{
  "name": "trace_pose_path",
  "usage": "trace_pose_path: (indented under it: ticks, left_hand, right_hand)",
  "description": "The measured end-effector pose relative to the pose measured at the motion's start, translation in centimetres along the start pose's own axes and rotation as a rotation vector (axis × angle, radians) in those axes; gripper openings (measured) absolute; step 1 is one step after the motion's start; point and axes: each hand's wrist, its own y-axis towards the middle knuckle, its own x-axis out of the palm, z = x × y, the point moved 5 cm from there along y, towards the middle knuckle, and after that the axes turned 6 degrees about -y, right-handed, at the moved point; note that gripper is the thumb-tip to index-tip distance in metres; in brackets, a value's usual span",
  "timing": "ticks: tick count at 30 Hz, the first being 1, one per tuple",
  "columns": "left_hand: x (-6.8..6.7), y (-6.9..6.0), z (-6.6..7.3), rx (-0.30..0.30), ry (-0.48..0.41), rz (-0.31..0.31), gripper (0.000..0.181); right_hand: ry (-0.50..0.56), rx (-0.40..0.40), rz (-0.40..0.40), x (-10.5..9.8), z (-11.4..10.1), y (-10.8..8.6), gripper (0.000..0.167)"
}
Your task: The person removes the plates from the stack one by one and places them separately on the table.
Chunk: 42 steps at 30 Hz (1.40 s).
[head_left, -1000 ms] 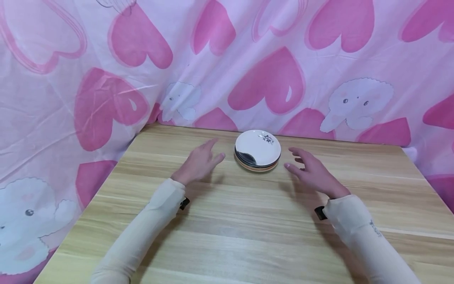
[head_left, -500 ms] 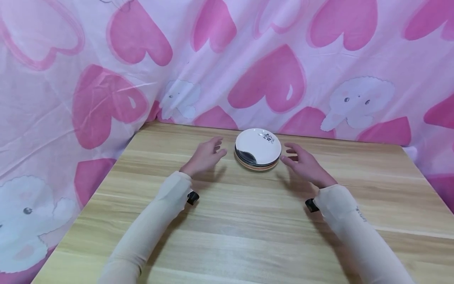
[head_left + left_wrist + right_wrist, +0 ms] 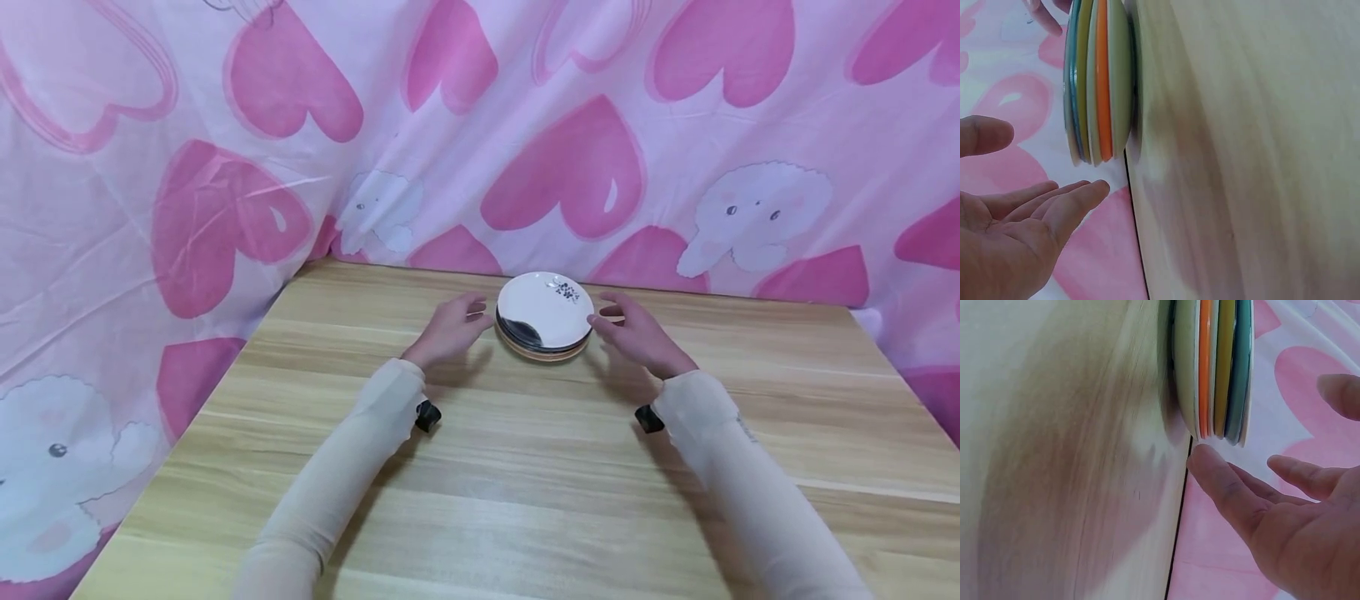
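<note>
white top plate (image 3: 543,315), dark flowers (image 3: 566,292); cloth (image 3: 457,167) with pink hearts (image 3: 573,179)

Left sleeve (image 3: 352,475) long, off-white to pale cream, soft thin-looking cloth, wrinkled near the elbow; right sleeve (image 3: 757,492) same colour and cut, small grey marking (image 3: 747,428) on forearm, too small to read; left cuff (image 3: 397,382) and right cuff (image 3: 693,393) loose, a bit bunched; black boxy left wrist unit (image 3: 428,416), matching black right wrist unit (image 3: 649,418), both jutting from the inner side

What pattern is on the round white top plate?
Dark floral sprig and dark edge patch; the plate shows best in head view.
</note>
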Motion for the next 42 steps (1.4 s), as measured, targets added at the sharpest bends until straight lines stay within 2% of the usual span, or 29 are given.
trace_pose_path:
  ticks: [9,14,26,42]
  left_hand:
    - [0.5,0.9,0.2,-0.033,0.021,-0.006,0.056]
    - [1.0,0.9,0.2,-0.060,-0.025,-0.013,0.053]
    - [1.4,1.6,0.6,-0.006,-0.027,0.019,0.041]
    - [1.5,1.8,0.1,-0.047,-0.076,0.029,0.046]
  right_hand:
    - [-0.009,0.038,0.013,0.0,-0.2,0.9,0.069]
    - [0.005,0.054,0.013,0.4,0.0,1.3,0.070]
    - [0.034,0.047,0.041,0.8,0.1,1.9,0.061]
    - [0.062,0.027,0.069,1.2,0.5,2.7,0.057]
